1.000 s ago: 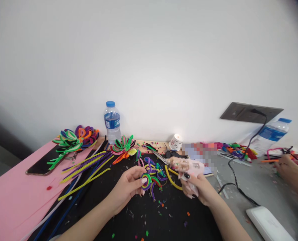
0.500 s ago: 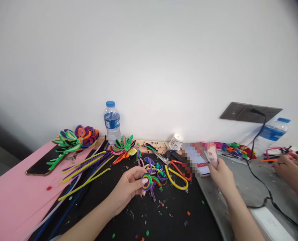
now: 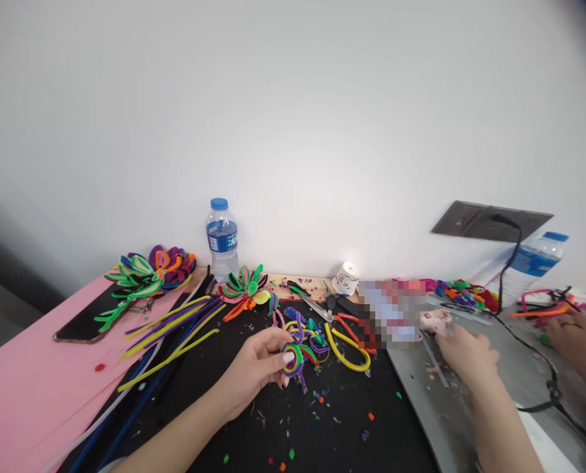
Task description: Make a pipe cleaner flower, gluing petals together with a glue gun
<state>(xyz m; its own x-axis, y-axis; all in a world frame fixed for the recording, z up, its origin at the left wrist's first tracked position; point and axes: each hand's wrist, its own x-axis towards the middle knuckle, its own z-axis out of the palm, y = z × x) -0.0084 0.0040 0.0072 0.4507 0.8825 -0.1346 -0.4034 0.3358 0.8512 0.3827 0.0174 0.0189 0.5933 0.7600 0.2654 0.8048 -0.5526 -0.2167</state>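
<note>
My left hand [image 3: 266, 358] pinches a small ring of coiled pipe cleaners [image 3: 292, 360] in purple, green and yellow between thumb and fingers, above the black mat [image 3: 253, 427]. Just behind it lie looped multicoloured pipe cleaners [image 3: 307, 332]. Over the grey board [image 3: 411, 387], my right hand [image 3: 465, 358] is closed at a pale pink object [image 3: 435, 322] whose kind I cannot make out. A clear strip [image 3: 435, 361] lies below that object. Pliers with red handles [image 3: 345, 322] and a bent yellow pipe cleaner [image 3: 345, 355] rest between my hands.
A water bottle [image 3: 223, 243] stands by the wall, near a pipe-cleaner flower [image 3: 246, 289]. Yellow and purple pipe cleaners [image 3: 169, 328] lie left, beside a phone [image 3: 83, 318]. A white spool [image 3: 345, 279] is at the back. A black cable [image 3: 529, 348] crosses near another person's hand [image 3: 576, 338].
My right hand has moved right and lower over the grey board, and the pale pink object has moved with it. My left hand keeps its hold on the coil.
</note>
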